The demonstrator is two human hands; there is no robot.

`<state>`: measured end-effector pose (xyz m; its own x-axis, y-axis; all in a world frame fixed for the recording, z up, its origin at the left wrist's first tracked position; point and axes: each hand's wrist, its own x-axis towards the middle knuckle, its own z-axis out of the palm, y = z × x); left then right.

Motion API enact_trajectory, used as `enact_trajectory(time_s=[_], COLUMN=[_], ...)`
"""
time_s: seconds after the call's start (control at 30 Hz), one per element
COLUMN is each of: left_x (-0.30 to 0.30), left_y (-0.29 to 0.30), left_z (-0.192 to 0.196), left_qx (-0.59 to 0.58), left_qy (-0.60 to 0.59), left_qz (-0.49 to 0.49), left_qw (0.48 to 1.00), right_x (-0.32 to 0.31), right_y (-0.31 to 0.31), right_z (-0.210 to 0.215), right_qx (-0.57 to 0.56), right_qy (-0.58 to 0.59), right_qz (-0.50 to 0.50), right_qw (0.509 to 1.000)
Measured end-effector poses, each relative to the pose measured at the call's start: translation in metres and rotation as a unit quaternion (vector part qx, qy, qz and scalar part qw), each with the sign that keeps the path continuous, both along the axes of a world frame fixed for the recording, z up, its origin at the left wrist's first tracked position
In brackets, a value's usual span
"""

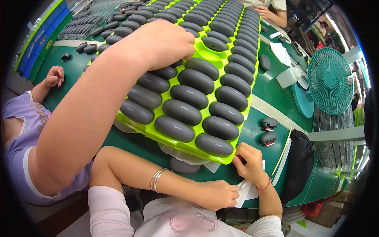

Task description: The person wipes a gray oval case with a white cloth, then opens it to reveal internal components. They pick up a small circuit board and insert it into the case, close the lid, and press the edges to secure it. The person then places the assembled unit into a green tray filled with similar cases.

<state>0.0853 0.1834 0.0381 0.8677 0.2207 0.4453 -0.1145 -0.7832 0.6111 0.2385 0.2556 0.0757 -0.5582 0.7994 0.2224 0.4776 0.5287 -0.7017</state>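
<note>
A bright green tray (185,147) full of rows of dark grey oval cases (182,112) fills the middle, tilted across the table. My left hand (219,194), below the tray's near corner, is closed on the edge of a white cloth or paper (245,191). My right hand (249,164) has its fingers curled at that near right corner, seemingly pinching the tray's rim; the exact contact is hard to see. A co-worker's hand (167,44) reaches from the left over the tray, fingers down among the cases, beside one unfilled slot (208,53).
Two dark parts with red bits (269,131) lie right of the tray, near a thin stick (282,152) and a black pouch (299,166). A teal fan (331,81) and white bottle (288,77) stand farther right. Blue crates (38,47) are at far left. Another person (272,11) sits opposite.
</note>
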Motion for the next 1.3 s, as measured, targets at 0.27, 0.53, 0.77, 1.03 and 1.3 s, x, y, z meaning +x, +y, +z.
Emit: enact_trajectory(time_s=[0.27,0.53,0.77,1.03,1.3], left_x=[-0.0016,0.0019,0.0015,0.0008,0.0012], left_y=[-0.0002,0.0,-0.0005,-0.0005,-0.0002], left_z=[-0.0002,-0.002,-0.0018,-0.0015,-0.0014], left_qx=[-0.008,-0.009,-0.007,-0.008,-0.007], left_qy=[0.001,0.002,0.0,-0.005,-0.002], left_qz=[0.008,-0.001,-0.001,0.0,0.001], left_qw=[1.0,1.0,1.0,1.0,1.0], right_x=[-0.0015,0.0004,0.0014,0.0006,0.0], right_y=[-0.001,0.0,-0.0006,-0.0007,-0.0009], right_z=[0.0003,0.0012,0.0004,0.0018,0.0014], right_qx=[-0.005,-0.001,-0.005,-0.006,-0.007], right_qy=[0.003,-0.001,-0.005,-0.006,-0.002], right_qz=[-0.003,-0.002,-0.002,-0.001,-0.003], right_qw=[1.0,1.0,1.0,1.0,1.0])
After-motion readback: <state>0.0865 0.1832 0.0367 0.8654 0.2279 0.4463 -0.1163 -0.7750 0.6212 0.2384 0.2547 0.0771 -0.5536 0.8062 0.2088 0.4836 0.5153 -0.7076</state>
